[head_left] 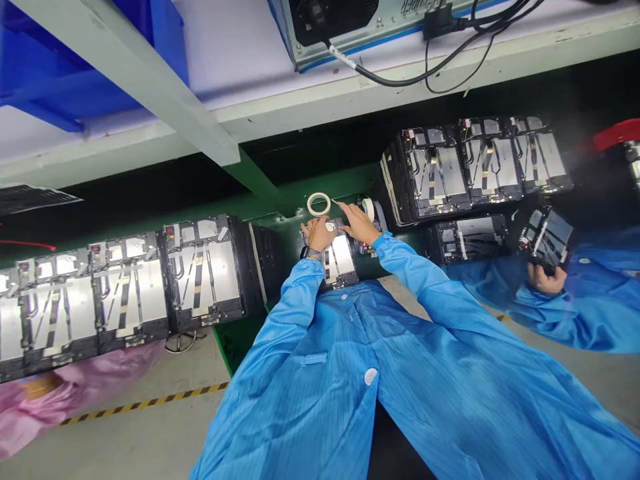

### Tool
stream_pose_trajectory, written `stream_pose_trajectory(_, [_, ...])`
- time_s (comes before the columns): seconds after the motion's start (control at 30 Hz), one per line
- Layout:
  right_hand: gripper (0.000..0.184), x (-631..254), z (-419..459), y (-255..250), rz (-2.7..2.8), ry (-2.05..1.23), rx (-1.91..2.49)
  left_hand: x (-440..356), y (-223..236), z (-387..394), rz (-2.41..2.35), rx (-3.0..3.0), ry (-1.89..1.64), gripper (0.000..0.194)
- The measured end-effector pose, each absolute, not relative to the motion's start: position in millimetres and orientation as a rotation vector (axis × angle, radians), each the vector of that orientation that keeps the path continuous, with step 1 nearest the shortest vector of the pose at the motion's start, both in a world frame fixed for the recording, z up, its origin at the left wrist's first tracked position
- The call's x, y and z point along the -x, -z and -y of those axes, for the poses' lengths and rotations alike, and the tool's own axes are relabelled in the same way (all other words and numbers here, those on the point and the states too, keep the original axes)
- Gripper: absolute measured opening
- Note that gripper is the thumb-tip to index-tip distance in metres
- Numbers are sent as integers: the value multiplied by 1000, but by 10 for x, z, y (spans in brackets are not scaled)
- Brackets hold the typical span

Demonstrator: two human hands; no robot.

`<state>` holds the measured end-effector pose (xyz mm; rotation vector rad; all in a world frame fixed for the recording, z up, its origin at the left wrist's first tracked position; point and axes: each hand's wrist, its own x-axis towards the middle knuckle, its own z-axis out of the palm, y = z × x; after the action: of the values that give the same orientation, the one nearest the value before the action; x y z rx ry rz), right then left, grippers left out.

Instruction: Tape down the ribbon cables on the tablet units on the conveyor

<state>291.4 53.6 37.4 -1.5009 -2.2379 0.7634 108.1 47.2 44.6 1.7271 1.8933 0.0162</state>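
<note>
Passage between left stacks [203, 270] and right stacks [437, 173]; tape ring [309, 202], green post [256, 183] at far side.

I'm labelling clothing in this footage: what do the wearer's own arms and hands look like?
Shiny blue sleeves end in gathered cuffs. The left hand and right hand wear no gloves; the left bears a dark watch-like band and a bracelet.

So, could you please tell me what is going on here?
The person in blue has the left hand on the upper part of a flat unit, with the right hand at its upper right. A tape roll lies just beyond. Stacks of similar units stand on the left and right. Farther right, a co-worker's hand holds another unit.
</note>
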Motion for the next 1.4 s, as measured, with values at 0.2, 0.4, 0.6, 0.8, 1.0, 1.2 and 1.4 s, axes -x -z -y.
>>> stream_pose_trajectory(0.2, [64, -2947, -622, -496, 1971, -1020, 1587, -1069, -486, -474, -1891, -1721, -17, 50])
stream_pose_trajectory(0.4, [72, -2878, -795, -654, 2333, -1311, 1460, -1034, -579, -531, -1873, -1724, 16, 48])
stream_pose_trajectory(0.6, [75, -2725, -890, -730, 2529, -1300, 1554, -1013, -597, -539, -1858, -1722, -5, 48])
stream_pose_trajectory(0.8, [80, -2706, -872, -723, 2491, -1302, 1632, -1000, -589, -546, -1856, -1711, 13, 48])
stream_pose_trajectory(1.0, [77, -2715, -887, -704, 2591, -1249, 1538, -994, -574, -550, -1854, -1720, 20, 48])
stream_pose_trajectory(1.2, [63, -2694, -911, -741, 2658, -1207, 1471, -989, -564, -544, -1857, -1726, 13, 47])
stream_pose_trajectory(1.4, [63, -2662, -915, -757, 2690, -1164, 1513, -985, -564, -547, -1858, -1728, 27, 48])
